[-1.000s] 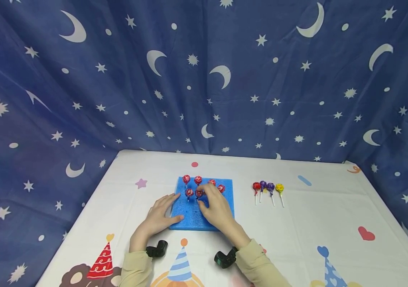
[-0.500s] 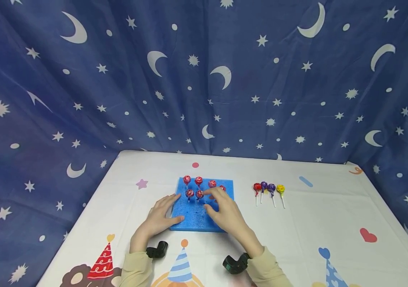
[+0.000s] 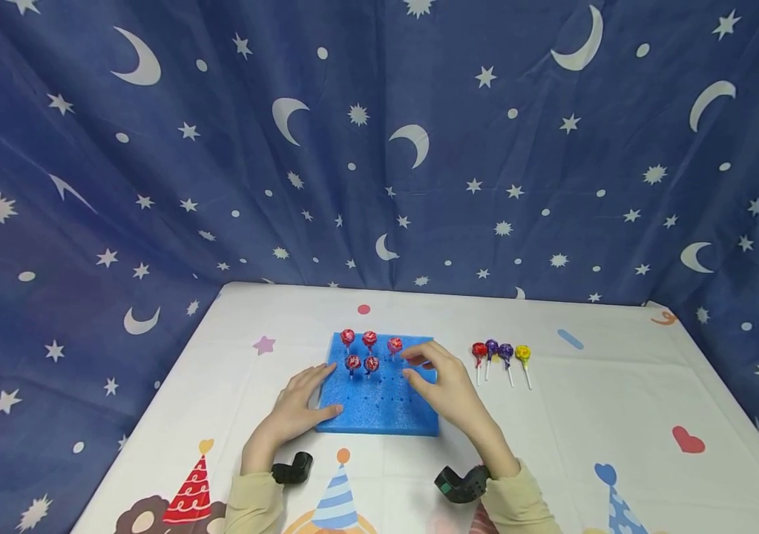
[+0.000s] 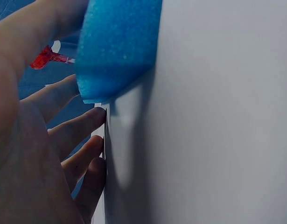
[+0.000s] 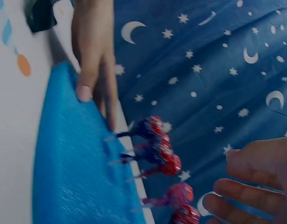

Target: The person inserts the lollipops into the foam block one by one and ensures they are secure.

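My left hand [image 3: 295,404] rests at the left side of a blue foam board [image 3: 379,415], its thumb on the front left corner and its fingers spread along the edge. Several lollipops with red wrappers stand upright in the board's back half, among them one at the back left [image 3: 348,337], one to its right [image 3: 395,345] and one in the nearer row [image 3: 371,364]. Over the board's right side hovers my right hand [image 3: 446,382], fingers loosely bent. In the right wrist view nothing lies between its thumb and fingers, and the lollipops [image 5: 179,194] stand apart from it.
Right of the board, a red lollipop [image 3: 478,350], two purple lollipops [image 3: 505,351] and a yellow lollipop [image 3: 522,353] lie in a row on the white printed tablecloth [image 3: 593,400]. Small holes dot the board's front half. A dark blue curtain [image 3: 352,222] hangs behind the table.
My right hand has moved rightward, from above the nearer row of lollipops to the board's right side, uncovering lollipops and board. The left hand has stayed in place.
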`<state>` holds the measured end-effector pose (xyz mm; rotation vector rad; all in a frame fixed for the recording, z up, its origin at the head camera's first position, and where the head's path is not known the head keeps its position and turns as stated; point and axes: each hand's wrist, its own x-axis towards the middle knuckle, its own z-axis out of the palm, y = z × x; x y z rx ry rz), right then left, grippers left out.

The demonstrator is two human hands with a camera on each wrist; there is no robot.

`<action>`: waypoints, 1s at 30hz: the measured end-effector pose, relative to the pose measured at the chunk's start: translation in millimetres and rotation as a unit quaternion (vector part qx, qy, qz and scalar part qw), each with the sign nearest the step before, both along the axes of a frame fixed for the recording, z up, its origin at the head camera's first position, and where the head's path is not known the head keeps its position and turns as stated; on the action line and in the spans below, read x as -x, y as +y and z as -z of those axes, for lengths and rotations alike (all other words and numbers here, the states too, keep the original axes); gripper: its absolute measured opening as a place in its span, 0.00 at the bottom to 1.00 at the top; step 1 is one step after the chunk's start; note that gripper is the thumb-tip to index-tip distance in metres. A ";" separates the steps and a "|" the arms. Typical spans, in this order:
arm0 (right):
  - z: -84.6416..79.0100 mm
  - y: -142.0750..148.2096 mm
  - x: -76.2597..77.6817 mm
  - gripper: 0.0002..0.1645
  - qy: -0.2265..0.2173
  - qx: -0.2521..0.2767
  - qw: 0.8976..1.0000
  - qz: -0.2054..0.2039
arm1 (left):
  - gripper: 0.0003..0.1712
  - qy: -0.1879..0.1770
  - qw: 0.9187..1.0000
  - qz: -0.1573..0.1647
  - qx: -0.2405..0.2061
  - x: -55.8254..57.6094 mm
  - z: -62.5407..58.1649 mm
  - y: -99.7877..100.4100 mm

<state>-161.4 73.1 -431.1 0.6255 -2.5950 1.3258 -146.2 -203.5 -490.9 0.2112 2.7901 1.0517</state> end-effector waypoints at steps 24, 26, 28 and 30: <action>8.3 83.0 27.6 0.13 -0.003 0.013 0.990 0.138 | 0.45 -0.002 1.000 0.006 0.001 -1.5 7.2 1.4; 11.5 90.3 29.8 0.13 0.003 0.007 0.988 0.153 | 0.45 0.000 1.000 0.006 0.004 -1.3 8.4 1.4; 14.6 97.0 32.2 0.13 0.009 0.005 0.986 0.165 | 0.45 0.002 1.000 0.006 0.004 -1.3 8.2 1.2; 17.8 103.4 34.5 0.13 0.011 0.002 0.984 0.175 | 0.45 0.003 1.000 0.005 0.005 -1.4 7.3 0.7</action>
